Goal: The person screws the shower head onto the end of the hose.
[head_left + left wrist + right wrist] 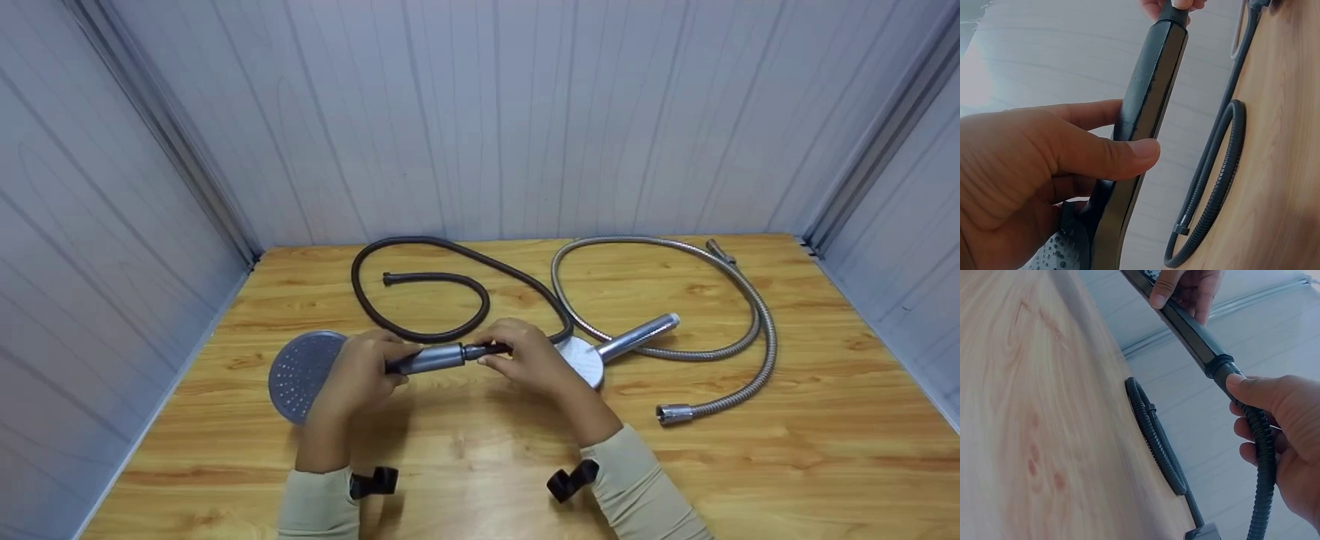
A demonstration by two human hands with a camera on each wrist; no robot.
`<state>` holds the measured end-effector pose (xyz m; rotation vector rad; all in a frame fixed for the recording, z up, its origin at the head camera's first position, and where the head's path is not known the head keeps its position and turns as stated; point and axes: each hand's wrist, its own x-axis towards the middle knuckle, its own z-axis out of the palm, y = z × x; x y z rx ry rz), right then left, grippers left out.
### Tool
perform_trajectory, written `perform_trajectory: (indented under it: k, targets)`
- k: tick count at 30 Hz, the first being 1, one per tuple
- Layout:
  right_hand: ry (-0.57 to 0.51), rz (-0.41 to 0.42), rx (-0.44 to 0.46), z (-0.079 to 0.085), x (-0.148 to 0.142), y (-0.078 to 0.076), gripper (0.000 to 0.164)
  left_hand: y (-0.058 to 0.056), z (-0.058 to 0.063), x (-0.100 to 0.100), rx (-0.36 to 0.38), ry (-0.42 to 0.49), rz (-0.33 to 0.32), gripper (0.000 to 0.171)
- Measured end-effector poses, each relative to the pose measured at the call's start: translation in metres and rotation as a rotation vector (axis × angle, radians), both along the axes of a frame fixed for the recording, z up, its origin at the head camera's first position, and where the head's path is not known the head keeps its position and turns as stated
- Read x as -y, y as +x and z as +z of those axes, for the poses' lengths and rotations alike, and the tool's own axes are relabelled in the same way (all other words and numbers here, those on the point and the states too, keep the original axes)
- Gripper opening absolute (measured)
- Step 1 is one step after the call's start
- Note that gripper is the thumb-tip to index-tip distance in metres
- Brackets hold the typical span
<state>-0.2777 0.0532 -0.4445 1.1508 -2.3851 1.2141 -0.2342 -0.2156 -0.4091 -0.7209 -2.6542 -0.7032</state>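
A dark shower head [304, 375] with a round, perforated face is held above the table by its handle. My left hand [364, 371] grips that handle [1148, 84], thumb across one flat side in the left wrist view. At the handle's end my right hand [529, 356] pinches the end fitting of a black ribbed shower hose [1264, 461]. Fitting and handle meet in line; how far they are joined cannot be told. The rest of the black hose [420, 240] loops on the table behind the hands.
A chrome hand shower [637, 335] lies right of my right hand, its head partly behind that hand. A silver metal hose [769, 330] curls around it on the wooden table [825, 465]. Pale panel walls [525, 120] stand at the back and both sides.
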Motion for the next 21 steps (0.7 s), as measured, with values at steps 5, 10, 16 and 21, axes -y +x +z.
perform_trajectory:
  k: [5, 10, 16, 21]
  targets:
    - [0.004, 0.002, -0.014, 0.0009, -0.0013, 0.0008, 0.019, 0.0001, -0.0006, -0.0004, 0.019, 0.004, 0.01, 0.045]
    - [0.006, 0.005, -0.023, 0.0024, -0.0019, 0.0009, 0.019, 0.0001, -0.0009, -0.0002, 0.045, 0.009, 0.015, 0.044]
    - [0.022, 0.013, -0.009, 0.0044, -0.0022, 0.0, 0.02, 0.0001, -0.0011, 0.0004, 0.038, 0.017, 0.009, 0.046]
    - [0.028, 0.011, -0.005, 0.0042, -0.0045, -0.0003, 0.02, -0.0009, -0.0012, -0.0015, 0.023, 0.023, -0.007, 0.046]
